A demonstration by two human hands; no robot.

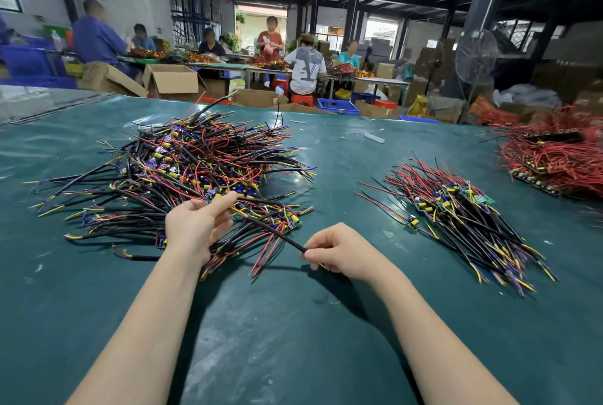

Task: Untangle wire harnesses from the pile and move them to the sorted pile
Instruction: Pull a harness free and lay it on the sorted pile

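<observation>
The tangled pile [182, 176] of wire harnesses lies directly ahead of and beneath the left hand [195, 228], spreading well to that hand's left across the green table cover [293, 323]. The pile consists of black sheathed cables, red leads and yellow-and-purple tipped ends, with small circuit boards mixed in.

The left hand rests on the near edge of the pile. Its fingers are partly spread, the index finger extended forward onto the wires; whether it clamps any strand cannot be told.

1 black sheathed cable [277, 233] runs diagonally from the pile, just right of the left hand, to the right hand [339, 251]. The right hand is pinched closed on the near end of this cable, thumb against fingertips, and hovers above the cover. The cable's far end is still buried in the pile.

The sorted pile [463, 212] lies well to the right of the right hand and slightly ahead of it, harnesses laid roughly parallel.

A separate heap of red wires [554, 156] sits farther right and ahead, at the table edge.
</observation>
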